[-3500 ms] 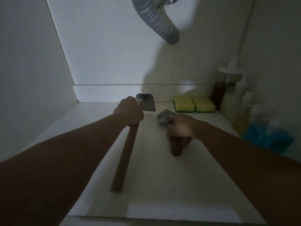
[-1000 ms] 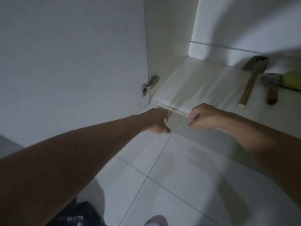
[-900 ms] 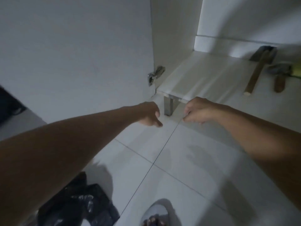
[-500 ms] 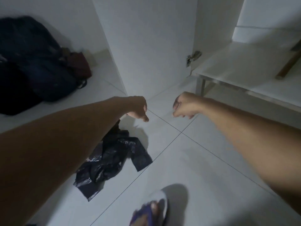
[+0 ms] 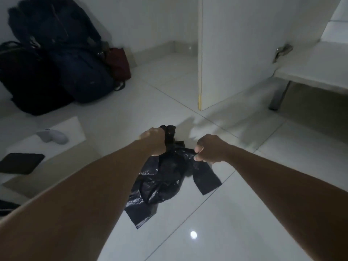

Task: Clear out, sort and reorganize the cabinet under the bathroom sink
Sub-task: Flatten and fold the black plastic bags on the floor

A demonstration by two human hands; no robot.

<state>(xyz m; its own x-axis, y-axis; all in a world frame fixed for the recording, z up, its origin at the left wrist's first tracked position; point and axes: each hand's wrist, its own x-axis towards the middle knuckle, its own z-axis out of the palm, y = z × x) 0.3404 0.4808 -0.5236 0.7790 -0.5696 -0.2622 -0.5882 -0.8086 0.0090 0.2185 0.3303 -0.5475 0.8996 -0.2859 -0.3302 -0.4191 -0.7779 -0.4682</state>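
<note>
Both hands are gripping one crumpled black plastic trash bag (image 5: 165, 181) that is lying on the glossy white tiled floor (image 5: 235, 213). The left hand (image 5: 154, 141) is clenching a bunched neck of the bag, and the right hand (image 5: 209, 148) is pinching an edge just beside it. Beyond the bag, one open white cabinet door (image 5: 235, 49) is standing. Left of the bag, two dark backpacks (image 5: 56, 59) are leaning on the wall.

Home bathroom: tiled floor (image 5: 244, 213), cabinet (image 5: 320, 68).
</note>
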